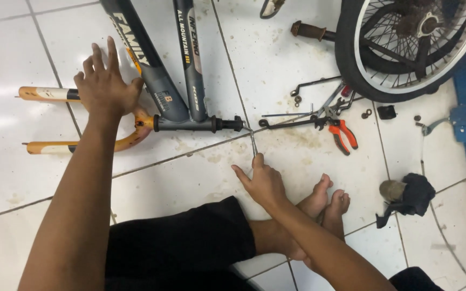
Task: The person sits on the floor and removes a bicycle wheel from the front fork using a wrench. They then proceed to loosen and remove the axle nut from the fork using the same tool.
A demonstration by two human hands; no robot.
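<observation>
Crossed legs [297, 215] are seen on stained white floor tiles [200, 178]. Left hand [106, 83] is spread flat on a grey bike frame [163, 91], gripping nothing; right hand [262, 180] is held open, empty.

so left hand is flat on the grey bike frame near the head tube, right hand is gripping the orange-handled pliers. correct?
Not quite. The left hand does rest on the grey bike frame near the head tube, but the right hand holds nothing: it lies open on the white tile floor. The orange-handled pliers lie apart from it, by the wheel. The head view shows this.
</observation>
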